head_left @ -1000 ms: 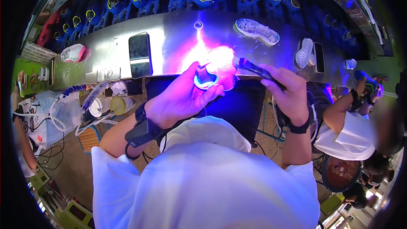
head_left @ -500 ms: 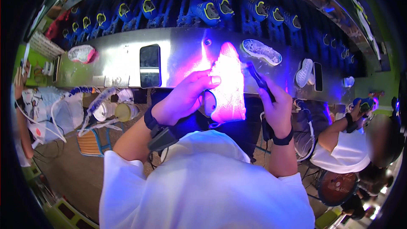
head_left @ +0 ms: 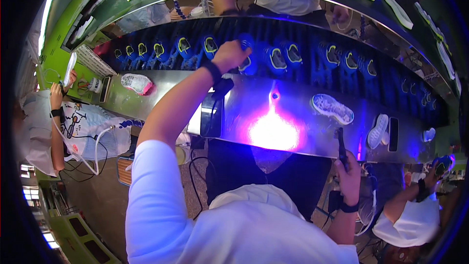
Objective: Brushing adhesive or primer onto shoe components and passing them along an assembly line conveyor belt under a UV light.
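L hand (head_left: 230, 55) fingers curled on blue shoe (head_left: 245, 51); R hand (head_left: 350, 170) fingers gripping dark brush (head_left: 341, 142).

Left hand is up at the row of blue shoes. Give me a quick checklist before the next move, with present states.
1. Left hand at a blue shoe in the row: ok.
2. Firm hold on that shoe: cannot tell, the fingers are hidden.
3. Right hand holds a dark tool: ok.
4. Tool low at the bench edge, apart from the shoes: ok.
5. Bench spot under the purple light free: ok.
6. White sole lies right of the light, apart from both hands: ok.
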Demonstrator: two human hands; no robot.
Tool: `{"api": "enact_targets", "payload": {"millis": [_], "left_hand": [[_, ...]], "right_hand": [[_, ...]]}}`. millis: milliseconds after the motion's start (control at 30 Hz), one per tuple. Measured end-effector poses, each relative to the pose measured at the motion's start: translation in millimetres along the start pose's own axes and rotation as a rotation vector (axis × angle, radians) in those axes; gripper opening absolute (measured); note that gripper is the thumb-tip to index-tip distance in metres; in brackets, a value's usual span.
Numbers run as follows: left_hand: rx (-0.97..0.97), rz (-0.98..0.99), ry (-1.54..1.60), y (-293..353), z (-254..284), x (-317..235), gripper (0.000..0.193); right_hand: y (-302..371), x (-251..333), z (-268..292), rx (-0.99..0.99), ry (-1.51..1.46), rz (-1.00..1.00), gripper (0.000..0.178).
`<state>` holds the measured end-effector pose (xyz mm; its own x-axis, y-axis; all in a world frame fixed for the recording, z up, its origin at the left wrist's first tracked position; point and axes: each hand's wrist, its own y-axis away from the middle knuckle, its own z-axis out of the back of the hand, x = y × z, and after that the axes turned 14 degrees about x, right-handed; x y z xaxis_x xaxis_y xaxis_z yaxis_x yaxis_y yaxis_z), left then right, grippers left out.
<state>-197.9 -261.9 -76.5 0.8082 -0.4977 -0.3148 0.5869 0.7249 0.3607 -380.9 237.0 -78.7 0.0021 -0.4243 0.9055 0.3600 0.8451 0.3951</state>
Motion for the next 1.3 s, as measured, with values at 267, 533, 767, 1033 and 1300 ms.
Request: {"api": "enact_targets", "payload": {"millis": [267,533,767,1033,1300], "left_hand": [[-0.062,0.289,-0.218,-101.7,-8.7,29.4,0.047],[-0.264,0.044,-0.597,-85.5,-20.8,-59.9,0.039],[0.004,0.065,-0.064,-68.4,-54.3,-74.7,0.049],[-0.111,0.005,-0.217,-71.2,-23.8,-51.0,0.051],[-0.066,0.098,-0.608,-117.3,-33.0,-45.5,0.040]], "right_hand": [[-9.3,-20.8,2.7,-0.207,-0.059,-0.003,0.028],[-38.1,-33.2,5.7,-0.148,-0.113,-0.008,0.031],[-61.7,-11.5,-3.7,-0.144,-0.040,0.135,0.027],[-40.2,-24.4,9.7,-0.154,-0.106,0.069,0.029],[-32.0,-41.1,16.3,-0.236,-0.172,0.038,0.032]]}}
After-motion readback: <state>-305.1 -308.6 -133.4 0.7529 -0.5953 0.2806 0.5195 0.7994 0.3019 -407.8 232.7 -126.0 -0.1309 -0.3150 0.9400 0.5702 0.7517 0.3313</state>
